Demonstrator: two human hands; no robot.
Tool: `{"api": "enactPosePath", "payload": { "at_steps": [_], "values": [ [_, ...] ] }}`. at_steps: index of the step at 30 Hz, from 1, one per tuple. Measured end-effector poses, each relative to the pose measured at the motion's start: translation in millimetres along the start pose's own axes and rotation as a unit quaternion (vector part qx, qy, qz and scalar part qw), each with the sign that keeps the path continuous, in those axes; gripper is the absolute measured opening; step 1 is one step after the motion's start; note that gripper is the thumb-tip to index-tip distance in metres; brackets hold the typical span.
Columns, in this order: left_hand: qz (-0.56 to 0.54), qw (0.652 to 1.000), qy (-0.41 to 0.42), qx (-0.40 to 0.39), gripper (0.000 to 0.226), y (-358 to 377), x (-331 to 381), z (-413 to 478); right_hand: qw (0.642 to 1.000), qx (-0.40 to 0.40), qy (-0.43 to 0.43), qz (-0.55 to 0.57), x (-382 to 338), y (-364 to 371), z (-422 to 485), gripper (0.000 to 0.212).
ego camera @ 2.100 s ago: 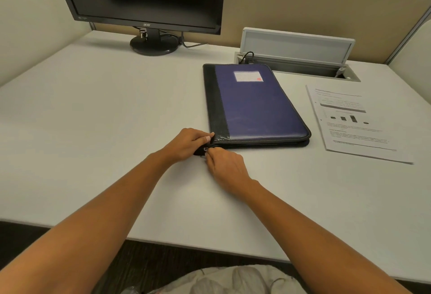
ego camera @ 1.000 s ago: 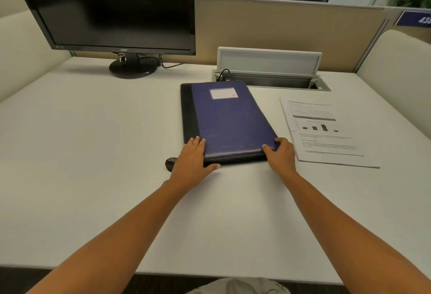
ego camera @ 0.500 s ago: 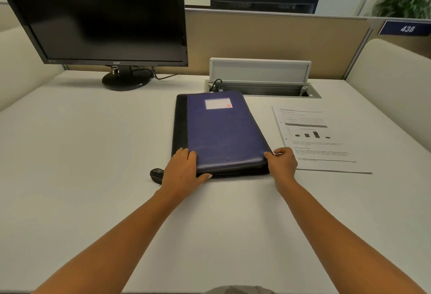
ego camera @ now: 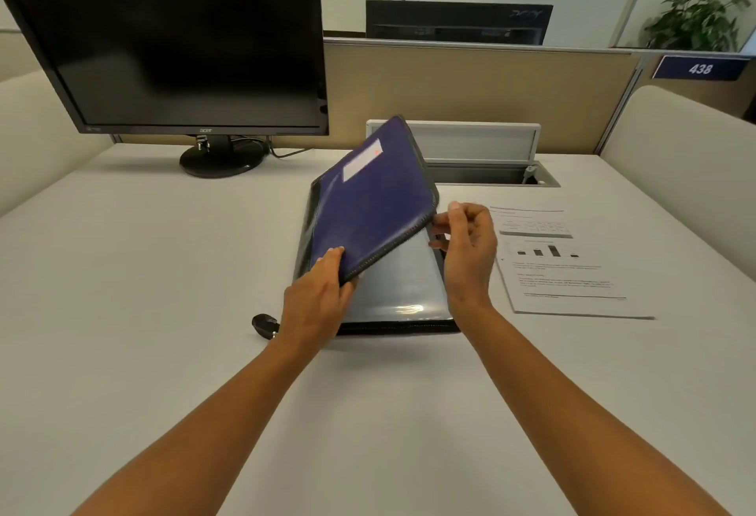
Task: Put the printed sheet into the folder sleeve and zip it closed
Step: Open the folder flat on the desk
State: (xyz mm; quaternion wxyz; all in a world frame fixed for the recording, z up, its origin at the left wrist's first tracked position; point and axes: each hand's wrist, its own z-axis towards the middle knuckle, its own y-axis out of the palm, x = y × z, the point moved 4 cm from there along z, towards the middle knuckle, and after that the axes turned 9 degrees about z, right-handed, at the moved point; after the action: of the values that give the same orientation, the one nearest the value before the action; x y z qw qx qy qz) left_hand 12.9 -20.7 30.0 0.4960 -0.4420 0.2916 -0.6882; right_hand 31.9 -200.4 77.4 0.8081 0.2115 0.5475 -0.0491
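Holding the folder cover (ego camera: 368, 204) tilted up: left hand (ego camera: 315, 303) grips its near edge, right hand (ego camera: 468, 254) pinches the right edge, printed sheet (ego camera: 572, 270) flat just right of that hand.

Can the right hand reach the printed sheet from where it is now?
Probably yes: the printed sheet lies bare just beside the right hand, which must first release the folder cover.

Even overhead light; sleeve (ego camera: 403, 308) glare; edges bowed, slight blur.
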Motion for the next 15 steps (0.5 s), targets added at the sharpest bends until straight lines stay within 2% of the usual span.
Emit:
{"api": "enactPosePath", "payload": {
  "at_steps": [2, 5, 8, 11, 15],
  "values": [
    [-0.046, 0.998, -0.023, 0.045, 0.04, -12, -6, 1, 0.998, -0.058, 0.013, -0.021, 9, 7, 0, 0.01],
    [-0.131, 0.985, -0.077, 0.081, 0.034, -23, -24, 0, 0.974, -0.141, 0.042, -0.169, 43, 3, -2, 0.014],
    [-0.227, 0.955, -0.154, 0.116, 0.033, -25, -51, -2, 0.91, -0.231, 0.044, -0.343, 78, -10, -6, 0.037],
    [-0.287, 0.92, -0.235, 0.128, 0.031, -27, -71, -5, 0.843, -0.307, 0.042, -0.439, 100, -22, -10, 0.058],
    [-0.311, 0.882, -0.312, 0.165, 0.027, -33, -88, -14, 0.776, -0.354, 0.036, -0.52, 116, -33, -14, 0.061]
  ]
}}
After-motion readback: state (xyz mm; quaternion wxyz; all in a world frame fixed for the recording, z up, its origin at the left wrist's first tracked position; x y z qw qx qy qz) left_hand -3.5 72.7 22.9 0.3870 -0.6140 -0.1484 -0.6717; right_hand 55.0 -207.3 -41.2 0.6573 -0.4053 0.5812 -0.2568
